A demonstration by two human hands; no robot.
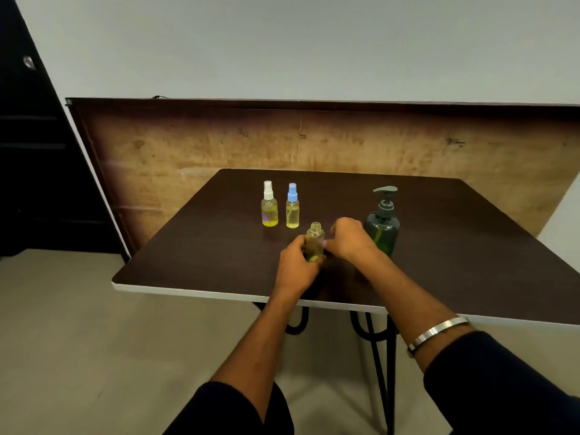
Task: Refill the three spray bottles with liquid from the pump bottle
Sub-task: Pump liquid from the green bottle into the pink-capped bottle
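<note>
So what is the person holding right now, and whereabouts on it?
The left hand grips the uncapped small bottle round its lower body. The right hand is curled beside it; whether it holds anything cannot be told.

The place looked like a bare, makeshift indoor room rather than a furnished home or shop. A plain pale wall (282,42) rose behind a large worn wooden board (345,142) that leaned against it. The floor (78,340) was smooth and grey-beige. A dark door (34,158) stood at the far left. One small dark-topped table (470,246) with a white edge and black metal legs (381,365) stood beside the board.
</note>
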